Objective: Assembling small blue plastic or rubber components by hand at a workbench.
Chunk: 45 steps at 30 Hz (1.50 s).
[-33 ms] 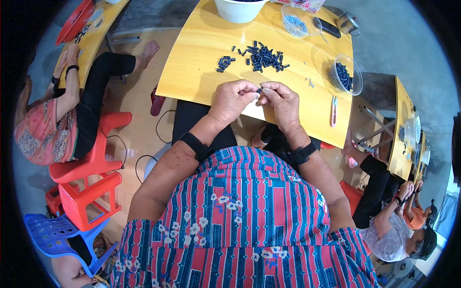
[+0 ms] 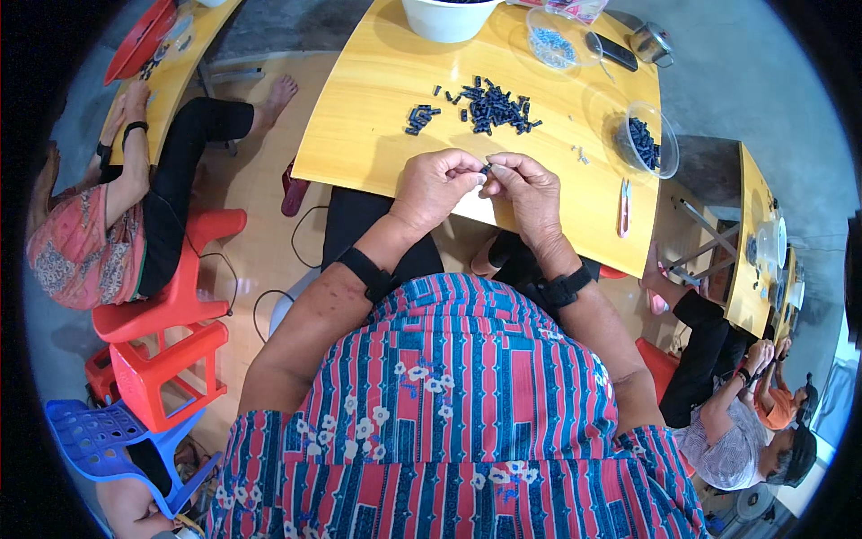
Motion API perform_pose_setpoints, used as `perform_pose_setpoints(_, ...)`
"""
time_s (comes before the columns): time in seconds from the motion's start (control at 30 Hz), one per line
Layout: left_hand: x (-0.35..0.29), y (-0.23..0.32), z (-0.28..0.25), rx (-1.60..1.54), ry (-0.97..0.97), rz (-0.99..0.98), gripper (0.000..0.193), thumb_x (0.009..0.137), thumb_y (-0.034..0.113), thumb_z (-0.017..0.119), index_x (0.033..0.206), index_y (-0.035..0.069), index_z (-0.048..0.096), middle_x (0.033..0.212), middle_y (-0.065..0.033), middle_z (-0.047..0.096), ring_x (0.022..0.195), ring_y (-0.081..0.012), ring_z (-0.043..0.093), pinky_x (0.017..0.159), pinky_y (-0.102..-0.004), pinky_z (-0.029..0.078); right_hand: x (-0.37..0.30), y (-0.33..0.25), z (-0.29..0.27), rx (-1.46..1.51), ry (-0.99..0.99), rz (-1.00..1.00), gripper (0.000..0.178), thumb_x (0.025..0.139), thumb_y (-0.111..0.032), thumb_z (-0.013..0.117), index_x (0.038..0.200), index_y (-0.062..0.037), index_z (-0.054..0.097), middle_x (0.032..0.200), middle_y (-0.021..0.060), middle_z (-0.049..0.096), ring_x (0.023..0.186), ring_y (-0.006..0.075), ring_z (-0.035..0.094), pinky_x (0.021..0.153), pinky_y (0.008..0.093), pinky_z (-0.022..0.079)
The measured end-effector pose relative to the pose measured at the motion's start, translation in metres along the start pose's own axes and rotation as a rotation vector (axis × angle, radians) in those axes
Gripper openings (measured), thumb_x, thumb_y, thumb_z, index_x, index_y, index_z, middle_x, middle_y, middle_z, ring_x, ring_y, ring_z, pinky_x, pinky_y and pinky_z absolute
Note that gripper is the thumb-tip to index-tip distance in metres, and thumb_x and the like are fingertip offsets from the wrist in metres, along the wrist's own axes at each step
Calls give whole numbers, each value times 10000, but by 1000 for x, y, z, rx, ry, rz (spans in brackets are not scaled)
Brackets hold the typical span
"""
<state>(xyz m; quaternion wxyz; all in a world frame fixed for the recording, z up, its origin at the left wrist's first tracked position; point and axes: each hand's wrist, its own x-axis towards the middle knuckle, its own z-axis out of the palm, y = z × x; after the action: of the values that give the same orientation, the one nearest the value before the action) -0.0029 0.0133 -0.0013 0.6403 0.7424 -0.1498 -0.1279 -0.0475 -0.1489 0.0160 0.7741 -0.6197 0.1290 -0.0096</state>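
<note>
Both hands meet over the near edge of the yellow table [image 2: 359, 135]. Between their fingertips is a small black cylindrical piece [image 2: 486, 169], mostly covered by the fingers. My left hand [image 2: 435, 187] pinches it from the left with thumb and forefinger. From the other side, the thumb and fingers of my right hand [image 2: 530, 193] close on it too. Just beyond lies a loose heap of similar black pieces [image 2: 496, 108], with a smaller cluster [image 2: 420, 118] to its left. A few tiny pale pieces [image 2: 581, 154] lie to the right of my hands.
Pink-handled snips [image 2: 623, 208] lie near the right edge. A clear bowl of black pieces [image 2: 667, 148], a clear tub of blue bits [image 2: 551, 47], a black phone-like object [image 2: 611, 52], a metal mug [image 2: 650, 43] and a white basin [image 2: 449, 22] stand around. People work at tables on both sides.
</note>
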Motion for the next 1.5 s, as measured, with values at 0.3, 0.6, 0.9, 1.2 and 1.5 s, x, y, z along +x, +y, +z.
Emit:
perform_pose_setpoints(0.3, -1, 4, -5, 10, -37, 8, 128, 826, 86, 693, 931, 13, 705, 827, -75, 721, 743, -113, 666, 690, -260, 537, 3, 6, -5, -21, -48, -13, 119, 900, 16, 608, 980, 55, 687, 804, 78, 678, 674, 118, 625, 670, 248, 537)
perform_pose_setpoints(0.6, -1, 14, -13, -57, -170, -66, 106, 853, 55, 682, 930, -18, 674, 821, -9, 672, 735, -50, 601, 685, -213, 508, -1, 10, -6, -107, -137, -168, 116, 897, 22, 612, 979, 38, 693, 856, 66, 678, 723, 116, 626, 698, 248, 538)
perform_pose_setpoints(0.9, 0, 5, 5, 137, -32, 106, 130, 774, 139, 738, 868, 56, 706, 731, -44, 675, 671, -137, 621, 647, -279, 515, -3, -6, -8, -55, 20, 14, 187, 924, -23, 585, 1072, 18, 690, 828, 37, 650, 671, 93, 590, 655, 234, 513)
perform_pose_setpoints(1.2, -1, 10, 11, 532, -65, 350, 119, 715, 174, 730, 802, 98, 704, 790, -67, 665, 787, -267, 618, 709, -390, 518, 26, -23, 14, -201, -52, -254, 225, 962, -115, 556, 1118, -7, 676, 885, 46, 636, 732, 100, 564, 703, 234, 480)
perform_pose_setpoints(1.5, -8, 10, 16, 533, -16, 360, 166, 709, 178, 707, 834, 69, 701, 904, -106, 667, 905, -321, 617, 758, -439, 514, 32, -12, 31, -557, -160, -559, 196, 894, -71, 575, 1045, -4, 681, 900, 127, 613, 865, 254, 578, 822, 319, 474)
